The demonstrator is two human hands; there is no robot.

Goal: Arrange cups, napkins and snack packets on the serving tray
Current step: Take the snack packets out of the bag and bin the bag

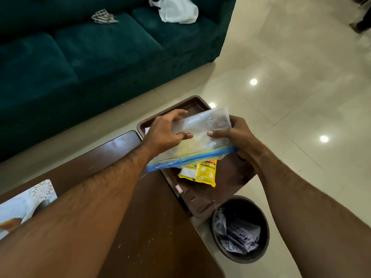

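— So, how far along am I?

— Early. Your brown serving tray [208, 199] overhangs the worktop [128, 177] edge and carries only a yellow snack packet [200, 173]; no cups or napkins visible. Both your left hand [166, 131] and right hand [234, 135] are closed on a clear zip bag [192, 141] above it.

Snack packet [200, 172] on tray [202, 199], tray overhanging table [144, 217], bin [241, 229] below

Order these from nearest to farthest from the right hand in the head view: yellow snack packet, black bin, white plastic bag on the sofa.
From the right hand:
1. Yellow snack packet, on the tray just below.
2. Black bin, on the floor beside the table.
3. White plastic bag, on the sofa.
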